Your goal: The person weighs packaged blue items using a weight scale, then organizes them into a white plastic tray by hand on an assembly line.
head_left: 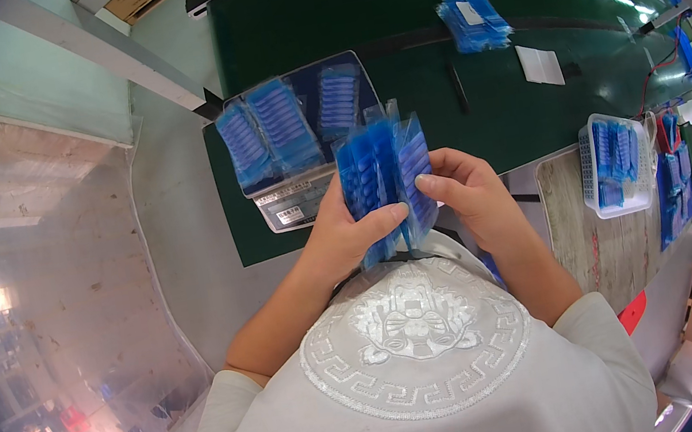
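Close in front of my chest, both hands hold flat clear packets with rows of blue pieces inside. My left hand (344,230) is closed round a bundle of blue packets (365,177), its thumb across the front. In my right hand (469,189), one packet (415,165) is pinched between thumb and fingers, standing beside the bundle. What the pieces in the packets are, I cannot make out. Beyond my left hand stands a weighing scale (305,88) with a dark platform. Several similar packets (282,123) lie on it, with another packet (339,96) apart at its right side.
On the green table (315,6) lie a pile of blue packets (474,22), a white paper (540,65) and a dark pen-like stick (459,89). To the right, a white basket (628,205) of packets stands on a wooden surface (576,226). A clear plastic curtain (57,259) hangs at left.
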Demonstrator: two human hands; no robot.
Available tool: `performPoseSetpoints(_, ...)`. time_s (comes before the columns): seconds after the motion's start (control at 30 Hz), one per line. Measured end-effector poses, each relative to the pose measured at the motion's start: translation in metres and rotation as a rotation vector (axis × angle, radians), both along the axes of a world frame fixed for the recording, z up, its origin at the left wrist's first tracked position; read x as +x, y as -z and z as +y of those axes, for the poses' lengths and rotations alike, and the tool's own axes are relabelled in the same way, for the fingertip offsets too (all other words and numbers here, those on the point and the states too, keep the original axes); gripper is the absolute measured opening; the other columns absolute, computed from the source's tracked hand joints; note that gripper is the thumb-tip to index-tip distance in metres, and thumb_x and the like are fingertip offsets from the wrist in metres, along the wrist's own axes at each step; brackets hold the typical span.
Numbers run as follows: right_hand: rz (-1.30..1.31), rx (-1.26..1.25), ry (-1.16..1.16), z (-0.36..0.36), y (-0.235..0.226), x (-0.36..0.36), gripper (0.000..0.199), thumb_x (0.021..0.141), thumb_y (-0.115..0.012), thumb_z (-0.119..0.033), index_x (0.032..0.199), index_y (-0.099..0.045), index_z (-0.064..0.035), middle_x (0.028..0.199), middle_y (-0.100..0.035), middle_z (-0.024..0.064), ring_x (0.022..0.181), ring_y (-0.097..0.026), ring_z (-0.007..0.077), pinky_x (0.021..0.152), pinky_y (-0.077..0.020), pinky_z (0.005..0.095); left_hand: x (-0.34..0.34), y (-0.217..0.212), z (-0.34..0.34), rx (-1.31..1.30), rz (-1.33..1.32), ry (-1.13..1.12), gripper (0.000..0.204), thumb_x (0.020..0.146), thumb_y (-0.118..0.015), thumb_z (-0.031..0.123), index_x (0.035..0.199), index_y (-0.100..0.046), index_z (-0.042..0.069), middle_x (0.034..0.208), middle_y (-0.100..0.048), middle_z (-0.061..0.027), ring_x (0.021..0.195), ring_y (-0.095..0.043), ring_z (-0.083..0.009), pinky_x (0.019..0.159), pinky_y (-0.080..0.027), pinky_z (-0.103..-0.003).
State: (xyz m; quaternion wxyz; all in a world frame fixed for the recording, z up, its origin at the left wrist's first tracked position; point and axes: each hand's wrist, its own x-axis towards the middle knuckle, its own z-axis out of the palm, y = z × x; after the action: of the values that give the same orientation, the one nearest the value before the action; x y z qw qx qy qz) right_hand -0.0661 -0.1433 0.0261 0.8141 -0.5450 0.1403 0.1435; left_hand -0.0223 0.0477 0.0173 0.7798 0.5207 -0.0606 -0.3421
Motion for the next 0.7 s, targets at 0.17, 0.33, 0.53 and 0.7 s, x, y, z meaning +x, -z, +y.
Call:
performPoseSetpoints(0.17,-0.009,0.011,0.089,0.0091,-0.0010,-0.0006,0.034,0.085,-0.068,-0.017,0.113,-0.058,-0.0003,0.100,-0.064,0.0060,0.091,-0.058,0.0117,0.085,-0.0440,0.0281,-0.0016,0.0037,0.0004,-0.019,0.032,-0.008,0.062,0.078,-0.073,0.014,0.130,-0.042,0.003,0.116,-0.057,-0.0084,0.104,-0.058,-0.0157,0.091,-0.047,-0.032)
performPoseSetpoints(0.33,0.002,0.021,0.077,0.0081,0.0022,-0.0019,0.033,0.085,-0.069,-0.016,0.112,-0.058,-0.0014,0.100,-0.063,0.0054,0.090,-0.058,0.0117,0.085,-0.0436,0.0277,-0.0045,0.0032,0.0008,-0.027,0.042,-0.020,0.062,0.077,-0.074,0.015,0.130,-0.042,0.003,0.115,-0.058,-0.0083,0.103,-0.058,-0.0156,0.091,-0.047,-0.032)
performPoseSetpoints(0.53,0.016,0.027,0.100,0.0090,0.0021,-0.0046,0.031,0.082,-0.071,-0.015,0.107,-0.057,-0.0027,0.096,-0.062,0.0047,0.090,-0.057,0.0114,0.086,-0.0433,0.0277,-0.0058,0.0021,0.0015,-0.005,0.051,0.011,0.063,0.076,-0.074,0.015,0.130,-0.043,0.003,0.116,-0.057,-0.0084,0.103,-0.058,-0.0161,0.091,-0.047,-0.033)
performPoseSetpoints(0.7,0.003,0.046,0.130,0.0048,0.0041,-0.0063,0.034,0.081,-0.074,-0.014,0.105,-0.053,-0.0015,0.090,-0.061,0.0075,0.082,-0.061,0.0129,0.077,-0.0524,0.0276,-0.0057,-0.0049,0.0011,-0.093,0.163,-0.008,0.066,0.075,-0.073,0.019,0.130,-0.043,0.000,0.119,-0.057,-0.0130,0.106,-0.059,-0.0216,0.095,-0.048,-0.037)
